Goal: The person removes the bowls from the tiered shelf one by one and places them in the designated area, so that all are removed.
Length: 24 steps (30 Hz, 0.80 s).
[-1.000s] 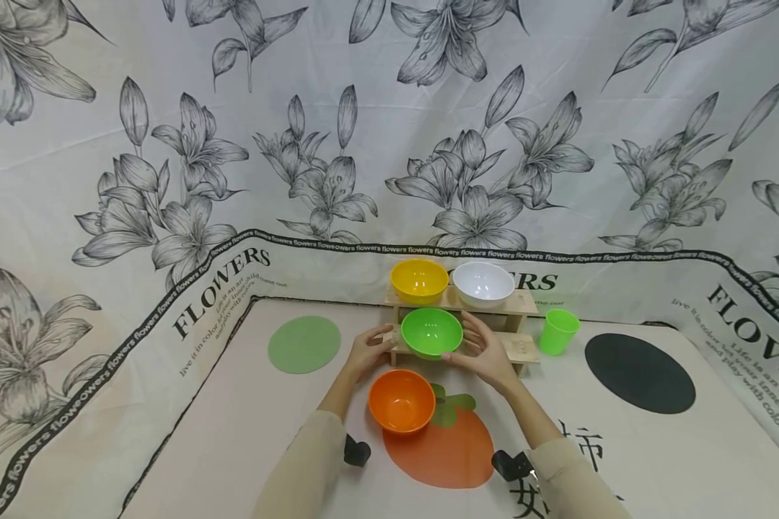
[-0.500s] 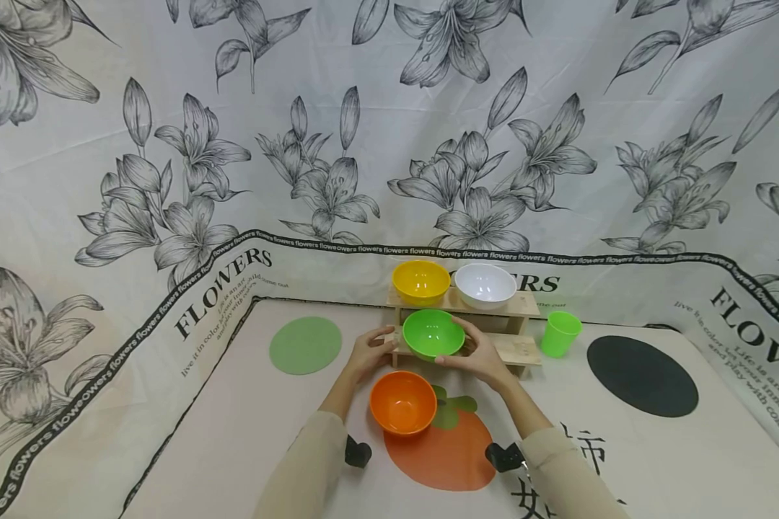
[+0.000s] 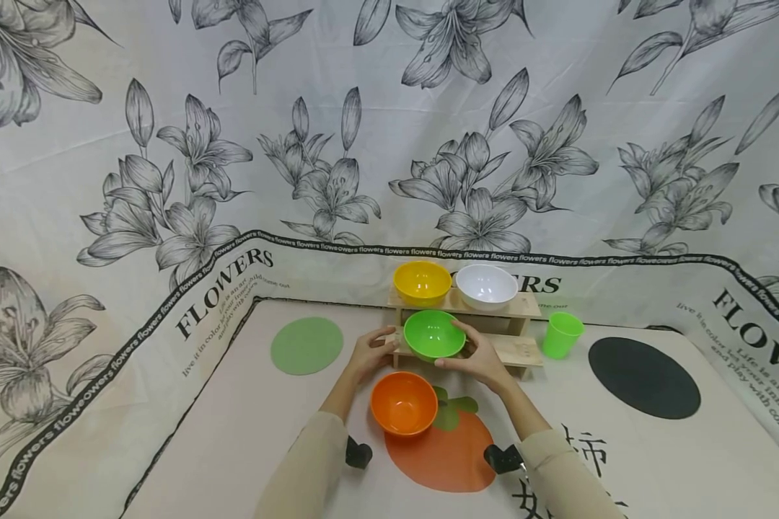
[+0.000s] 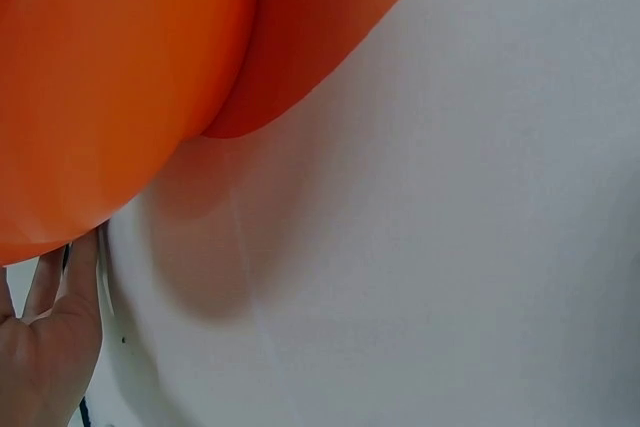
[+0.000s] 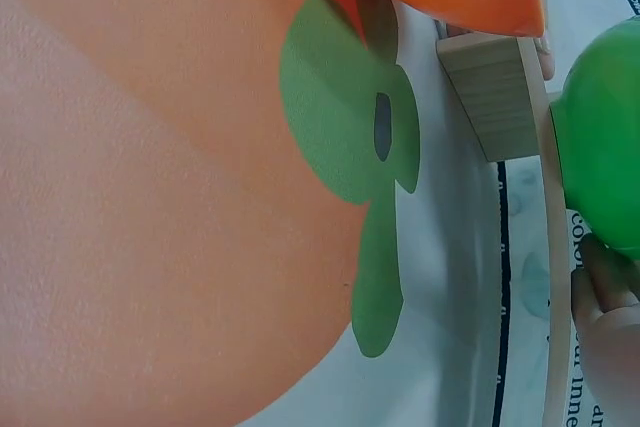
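Fingers of the right hand [image 3: 484,358], spread beside the rim a second ago in the head view, now curl in on the right rear edge of the green bowl [image 3: 433,340], thumb at its front; wall pinched, little gap left. Bowl position relative to the wooden stand [image 3: 518,349] unchanged: left end of its lower step. Left hand [image 3: 368,351] likewise stays at the stand's left end. Orange bowl [image 3: 404,405] in front of the stand, yellow bowl [image 3: 422,284] and white bowl [image 3: 486,286] on its upper step, green cup [image 3: 563,335] just right of it: none shifted. Left wrist view: left hand partly behind the orange bowl, fingers extended, tips hidden; cannot tell whether they grip the stand. Right wrist view: foot of the green bowl appears to meet the stand's lower step, right-hand fingers against the bowl's wall. Interpretation: bowl probably already carried by the step, the tightened right hand more likely adjusting than lifting; left hand may be steadying the stand. Release not yet made.
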Tool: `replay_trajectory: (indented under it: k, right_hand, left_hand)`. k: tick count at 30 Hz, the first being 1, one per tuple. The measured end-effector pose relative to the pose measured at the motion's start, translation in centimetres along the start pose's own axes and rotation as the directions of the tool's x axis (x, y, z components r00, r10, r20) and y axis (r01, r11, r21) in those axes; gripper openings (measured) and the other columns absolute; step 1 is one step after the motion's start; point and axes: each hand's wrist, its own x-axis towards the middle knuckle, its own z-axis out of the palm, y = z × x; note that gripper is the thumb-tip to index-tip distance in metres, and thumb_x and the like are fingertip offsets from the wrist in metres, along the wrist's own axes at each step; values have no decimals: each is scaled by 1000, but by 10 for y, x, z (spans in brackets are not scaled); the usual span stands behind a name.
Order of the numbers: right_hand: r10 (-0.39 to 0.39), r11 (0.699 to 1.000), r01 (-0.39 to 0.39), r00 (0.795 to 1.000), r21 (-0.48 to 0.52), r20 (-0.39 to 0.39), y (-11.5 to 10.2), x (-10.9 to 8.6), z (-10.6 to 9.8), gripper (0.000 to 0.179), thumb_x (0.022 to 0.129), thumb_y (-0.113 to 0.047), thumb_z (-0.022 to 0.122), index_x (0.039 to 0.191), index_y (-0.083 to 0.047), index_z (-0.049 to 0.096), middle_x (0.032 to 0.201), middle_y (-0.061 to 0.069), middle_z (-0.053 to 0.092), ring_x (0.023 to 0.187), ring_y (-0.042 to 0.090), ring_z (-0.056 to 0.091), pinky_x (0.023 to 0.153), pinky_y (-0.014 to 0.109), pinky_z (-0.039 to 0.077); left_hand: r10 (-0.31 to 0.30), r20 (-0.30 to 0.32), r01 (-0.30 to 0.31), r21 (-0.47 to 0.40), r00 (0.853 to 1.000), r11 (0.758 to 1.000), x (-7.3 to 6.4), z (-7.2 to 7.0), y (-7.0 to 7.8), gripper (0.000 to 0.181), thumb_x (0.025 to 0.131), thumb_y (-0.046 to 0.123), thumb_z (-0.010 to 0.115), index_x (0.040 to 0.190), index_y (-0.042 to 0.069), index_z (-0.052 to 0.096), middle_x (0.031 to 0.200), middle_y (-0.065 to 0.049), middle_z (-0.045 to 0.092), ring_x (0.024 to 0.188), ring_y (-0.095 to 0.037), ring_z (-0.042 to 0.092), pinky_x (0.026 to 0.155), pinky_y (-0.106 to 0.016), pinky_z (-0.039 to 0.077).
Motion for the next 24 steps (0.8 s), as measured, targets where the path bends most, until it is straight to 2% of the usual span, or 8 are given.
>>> replay_trajectory:
  k: [8,16,24]
  right_hand:
    - [5,1000,-6,1000,-25,-26,-3,-4,1,90,74,-11,80,147,-2,28,146,23,35,129,38,39,107,48,34]
    - [-8,1000,8,1000,-5,-28,-3,-13,-2,93,73,-7,81,148,-2,26,145,25,35,122,40,46,97,40,47]
    - [16,999,-18,999,-27,-50,-7,-28,-8,93,72,-8,82,147,0,28,145,26,34,128,41,40,106,47,35]
  left_hand:
    - [2,-1,-2,14,1000,1000,0,1,1,44,90,5,62,132,-4,50,121,-29,55,94,-23,61,86,-41,54]
    - [7,-2,-7,18,1000,1000,-1,1,1,44,90,4,62,131,-5,51,120,-29,55,92,-22,61,84,-39,55]
    - [4,-8,-4,21,1000,1000,0,0,0,45,89,4,63,131,-5,51,122,-31,54,97,-25,60,85,-40,54]
